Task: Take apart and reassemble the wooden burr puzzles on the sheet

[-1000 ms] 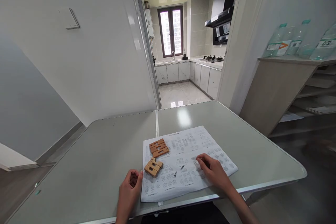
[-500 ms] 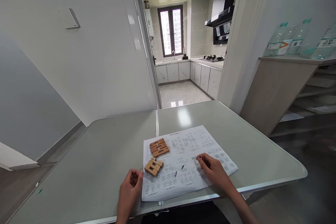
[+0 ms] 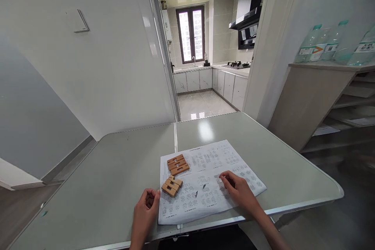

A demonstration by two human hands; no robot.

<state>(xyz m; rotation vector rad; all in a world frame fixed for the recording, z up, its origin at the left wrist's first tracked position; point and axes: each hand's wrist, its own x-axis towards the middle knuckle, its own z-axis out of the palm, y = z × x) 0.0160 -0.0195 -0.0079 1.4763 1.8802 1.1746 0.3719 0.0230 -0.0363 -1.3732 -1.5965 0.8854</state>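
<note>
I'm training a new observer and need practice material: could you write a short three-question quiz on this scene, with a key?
1. True or false: the dark blocks and the light blocks both lie on the sheet.
2. Fill in: the bottles at the right stand on the ____.
3. Which hand is nearer the light blocks, and does a block show in it?

Key:
1. True.
2. Cabinet.
3. The left hand, by the sheet's left edge; no block shows in it.
</note>
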